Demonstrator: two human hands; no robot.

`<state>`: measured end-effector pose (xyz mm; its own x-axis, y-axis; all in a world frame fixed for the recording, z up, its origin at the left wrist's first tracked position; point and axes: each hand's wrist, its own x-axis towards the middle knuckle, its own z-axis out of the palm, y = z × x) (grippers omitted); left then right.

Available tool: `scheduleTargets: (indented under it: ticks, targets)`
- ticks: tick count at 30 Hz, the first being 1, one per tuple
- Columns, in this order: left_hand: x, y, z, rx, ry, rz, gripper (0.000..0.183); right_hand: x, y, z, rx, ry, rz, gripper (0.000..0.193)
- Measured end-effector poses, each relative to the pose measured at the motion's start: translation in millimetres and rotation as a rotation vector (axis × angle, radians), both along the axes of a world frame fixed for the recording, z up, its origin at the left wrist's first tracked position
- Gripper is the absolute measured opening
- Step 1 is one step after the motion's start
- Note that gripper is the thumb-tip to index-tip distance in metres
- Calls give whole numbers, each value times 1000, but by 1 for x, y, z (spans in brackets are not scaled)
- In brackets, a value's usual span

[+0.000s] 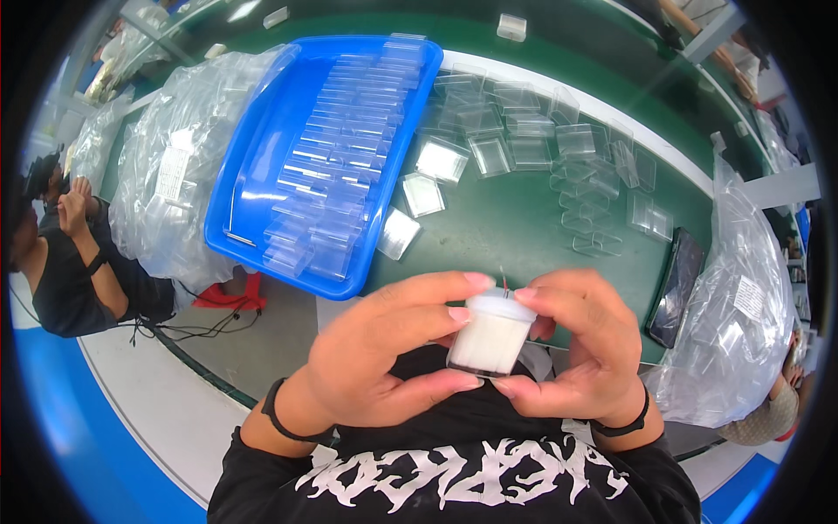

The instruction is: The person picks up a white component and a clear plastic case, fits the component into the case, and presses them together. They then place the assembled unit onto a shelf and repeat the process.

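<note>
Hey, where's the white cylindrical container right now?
In the head view, the white cylindrical container is right of and below centre, held between the left hand and right hand, with the blue tray to its upper left.

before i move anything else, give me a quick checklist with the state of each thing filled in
1. White container steadied by both the left hand and right hand: ok, fingers of both touch it.
2. Pale top fully seated on the container: cannot tell, fingers hide part of its rim.
3. Tray pieces lined up inside the blue tray: ok, they overlap in rows.
4. Loose clear pieces neatly lined up on the green table: not ok, they lie scattered.
5. Dark phone apart from both hands: ok.
</note>
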<state>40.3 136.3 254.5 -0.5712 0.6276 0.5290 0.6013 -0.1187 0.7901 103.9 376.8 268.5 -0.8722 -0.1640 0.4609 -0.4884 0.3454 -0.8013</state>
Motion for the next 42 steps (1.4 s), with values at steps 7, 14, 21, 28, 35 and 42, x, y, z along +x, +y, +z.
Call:
scheduleTargets:
  ticks: [7, 14, 21, 28, 35, 42]
  targets:
    - [7, 2, 3, 48, -81, -6, 74, -5, -2, 2, -91, -8, 85, 65]
    - [9, 6, 2, 55, -99, -25, 75, -4, 2, -1, -147, -21, 135, 67]
    - [11, 7, 4, 67, -152, -35, 74, -9, 1, -4, -200, -43, 192, 66]
    - [10, 10, 9, 136, -215, 3, 62, -7, 1, -1, -166, -31, 116, 67]
    - [13, 14, 1, 125, -527, 61, 63, -12, -16, -1, 83, 106, 2, 74]
    - [15, 14, 4, 394, -1055, -167, 53, -15, -11, -8, 71, 29, -73, 76]
